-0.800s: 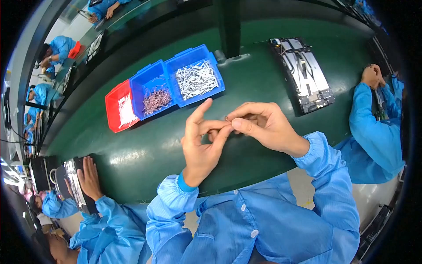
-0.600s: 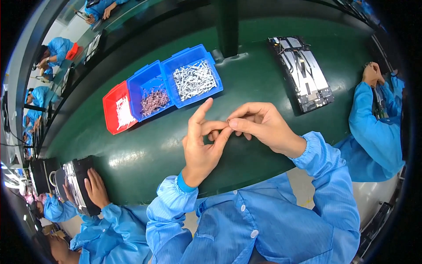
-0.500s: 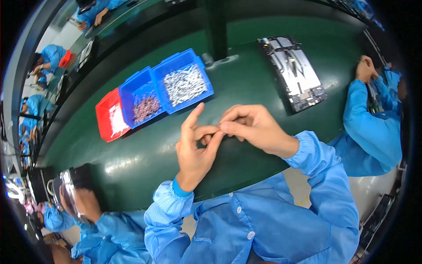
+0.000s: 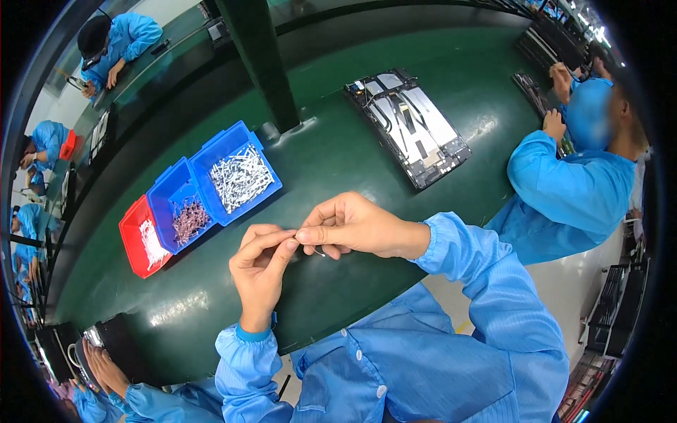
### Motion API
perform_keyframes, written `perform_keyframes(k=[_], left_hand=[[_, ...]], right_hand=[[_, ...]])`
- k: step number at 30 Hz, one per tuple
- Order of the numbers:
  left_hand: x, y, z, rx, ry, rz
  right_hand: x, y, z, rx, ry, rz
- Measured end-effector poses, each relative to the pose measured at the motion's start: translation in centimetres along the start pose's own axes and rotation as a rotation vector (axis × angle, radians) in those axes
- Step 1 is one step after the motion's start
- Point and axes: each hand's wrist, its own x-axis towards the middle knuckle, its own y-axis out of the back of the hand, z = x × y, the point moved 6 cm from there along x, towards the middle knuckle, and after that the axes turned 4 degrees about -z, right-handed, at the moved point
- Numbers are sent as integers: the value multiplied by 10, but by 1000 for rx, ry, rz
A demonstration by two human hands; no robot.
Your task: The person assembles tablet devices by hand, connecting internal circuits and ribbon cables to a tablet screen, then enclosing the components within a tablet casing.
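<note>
The head view gives me a green bench (image 4: 338,166), its glossy top bowed by the lens and streaked with reflected light. Above it the left hand (image 4: 259,271) and right hand (image 4: 356,224) meet, thumb and forefinger of each pinching a small part (image 4: 322,254) (fingers hide most of it, so I can't make out its shape); a pale end shows under the right one. Beyond them sit a red bin (image 4: 132,237) of white pieces, a blue bin (image 4: 167,194) of brownish ones and another blue bin (image 4: 220,151) of white-and-dark ones, side by side. A green post (image 4: 257,63) rises behind, and right of it lies an opened device (image 4: 416,130). Around the room, people in blue smocks work along benches; pale floor (image 4: 451,299) shows at lower right.
</note>
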Motion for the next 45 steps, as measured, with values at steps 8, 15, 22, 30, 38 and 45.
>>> perform_keyframes(k=[8, 15, 22, 30, 38, 45], left_hand=[[-4, -1, 2, 37, -46, 67], [-5, -1, -4, -3, -34, 61], [-7, -3, 3, 87, -98, 51], [-7, -6, -11, -135, -10, 5], [-4, -3, -3, -1, -129, -13], [-4, -13, 31, 611, -515, -51]], right_hand=[[-5, -6, -6, -134, 246, 106], [-22, -14, -26, -852, 713, 369], [-25, -17, -31, -889, 821, 377], [-21, -12, -22, -729, 683, 330], [-19, -10, -26, -668, 571, 215], [-25, 8, -26, -514, 276, 106]])
